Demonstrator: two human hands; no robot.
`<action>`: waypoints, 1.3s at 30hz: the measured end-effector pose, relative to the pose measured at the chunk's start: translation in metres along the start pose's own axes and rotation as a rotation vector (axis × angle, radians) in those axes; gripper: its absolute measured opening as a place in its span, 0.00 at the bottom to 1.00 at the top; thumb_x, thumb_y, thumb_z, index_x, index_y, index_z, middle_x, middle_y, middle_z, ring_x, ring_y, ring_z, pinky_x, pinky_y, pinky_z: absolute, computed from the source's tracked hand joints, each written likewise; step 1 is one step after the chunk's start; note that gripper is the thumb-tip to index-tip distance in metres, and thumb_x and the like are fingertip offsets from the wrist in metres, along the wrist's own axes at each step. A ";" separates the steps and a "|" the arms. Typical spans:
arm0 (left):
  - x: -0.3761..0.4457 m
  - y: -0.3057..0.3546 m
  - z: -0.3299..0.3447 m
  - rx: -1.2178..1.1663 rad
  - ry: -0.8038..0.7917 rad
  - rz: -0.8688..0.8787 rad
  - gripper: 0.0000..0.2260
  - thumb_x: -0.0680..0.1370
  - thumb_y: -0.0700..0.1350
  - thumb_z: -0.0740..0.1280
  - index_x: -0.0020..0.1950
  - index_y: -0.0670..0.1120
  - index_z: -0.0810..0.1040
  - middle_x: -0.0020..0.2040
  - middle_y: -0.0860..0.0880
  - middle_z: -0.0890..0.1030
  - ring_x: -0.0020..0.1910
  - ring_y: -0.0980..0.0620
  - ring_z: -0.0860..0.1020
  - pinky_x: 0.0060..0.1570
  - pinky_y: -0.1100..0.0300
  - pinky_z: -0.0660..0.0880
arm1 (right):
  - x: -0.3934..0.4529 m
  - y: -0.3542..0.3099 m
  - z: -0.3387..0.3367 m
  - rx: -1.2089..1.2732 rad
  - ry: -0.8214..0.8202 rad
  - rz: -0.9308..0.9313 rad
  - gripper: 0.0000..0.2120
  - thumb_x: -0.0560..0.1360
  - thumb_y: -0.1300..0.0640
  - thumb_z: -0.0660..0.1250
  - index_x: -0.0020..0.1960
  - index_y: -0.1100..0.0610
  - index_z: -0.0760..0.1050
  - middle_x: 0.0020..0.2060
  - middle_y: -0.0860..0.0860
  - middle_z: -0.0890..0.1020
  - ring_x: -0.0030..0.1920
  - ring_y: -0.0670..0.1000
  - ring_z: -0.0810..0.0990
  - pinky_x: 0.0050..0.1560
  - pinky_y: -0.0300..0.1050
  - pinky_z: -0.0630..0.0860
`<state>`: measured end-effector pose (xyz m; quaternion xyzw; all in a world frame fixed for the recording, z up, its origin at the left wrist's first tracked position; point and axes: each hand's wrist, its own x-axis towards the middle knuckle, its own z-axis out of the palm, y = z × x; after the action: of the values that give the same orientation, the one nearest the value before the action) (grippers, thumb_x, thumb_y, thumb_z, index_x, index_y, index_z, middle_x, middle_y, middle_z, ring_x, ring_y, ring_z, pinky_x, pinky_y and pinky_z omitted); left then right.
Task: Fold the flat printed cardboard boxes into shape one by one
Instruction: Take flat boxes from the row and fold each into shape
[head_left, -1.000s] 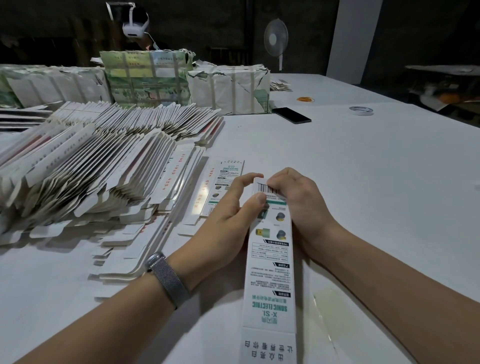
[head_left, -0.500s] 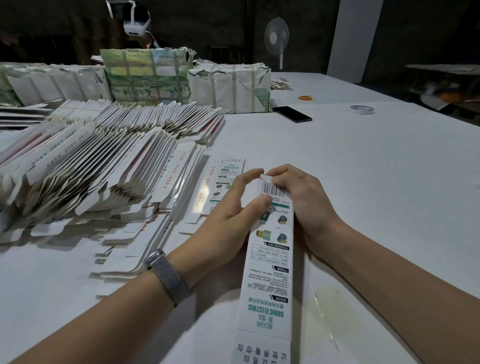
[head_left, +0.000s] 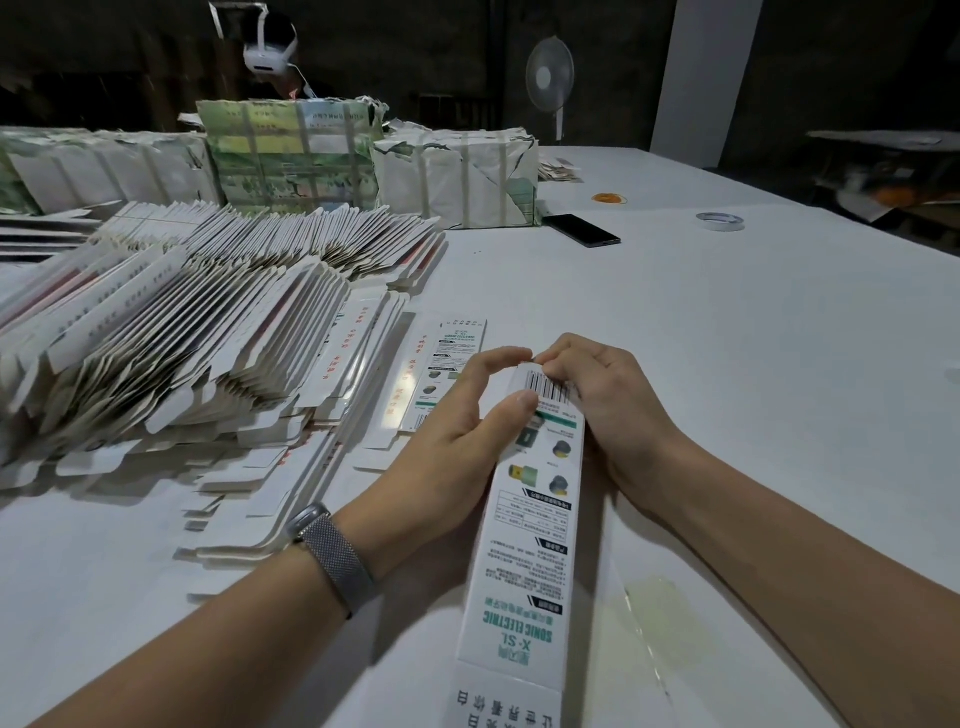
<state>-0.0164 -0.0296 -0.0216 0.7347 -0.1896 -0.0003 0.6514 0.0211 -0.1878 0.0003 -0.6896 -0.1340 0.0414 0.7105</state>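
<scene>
Both hands' fingers pinch the far end of the long printed box (head_left: 524, 519), left hand (head_left: 457, 436) and right hand (head_left: 608, 405) flanking the barcode; thin, light card, likely creasing easily, best held by its edges.

The printed box (head_left: 530, 545) runs off the bottom edge, its near flap cut short, and its far end is hidden under the right hand (head_left: 605, 410). The small print on it is unreadable. The stack of flat boxes (head_left: 156, 338) is cut off at the left edge.

White table (head_left: 727, 364) — flat boxes (head_left: 182, 332), wrapped bundles (head_left: 457, 182), phone (head_left: 581, 229), tape roll (head_left: 719, 221).
</scene>
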 end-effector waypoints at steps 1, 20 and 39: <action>0.001 0.000 0.000 -0.009 0.004 -0.001 0.19 0.77 0.61 0.63 0.66 0.62 0.67 0.48 0.49 0.87 0.44 0.50 0.86 0.43 0.58 0.80 | 0.000 0.001 0.002 0.013 -0.002 -0.010 0.15 0.79 0.60 0.61 0.35 0.53 0.77 0.29 0.52 0.79 0.28 0.52 0.81 0.30 0.44 0.76; 0.003 -0.007 -0.001 -0.217 0.167 0.061 0.12 0.75 0.59 0.66 0.59 0.64 0.72 0.48 0.47 0.87 0.41 0.48 0.85 0.38 0.57 0.81 | -0.001 0.012 0.005 0.180 -0.086 -0.073 0.06 0.73 0.52 0.69 0.49 0.46 0.75 0.43 0.54 0.84 0.38 0.55 0.85 0.36 0.50 0.82; 0.004 -0.003 -0.001 -0.258 0.200 -0.011 0.05 0.77 0.54 0.65 0.51 0.63 0.75 0.42 0.43 0.86 0.35 0.47 0.84 0.34 0.55 0.80 | -0.001 0.012 0.006 0.143 -0.078 -0.054 0.03 0.73 0.48 0.69 0.45 0.44 0.75 0.42 0.54 0.85 0.37 0.53 0.85 0.35 0.50 0.82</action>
<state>-0.0116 -0.0300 -0.0233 0.6423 -0.1182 0.0450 0.7560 0.0200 -0.1812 -0.0112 -0.6312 -0.1769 0.0586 0.7529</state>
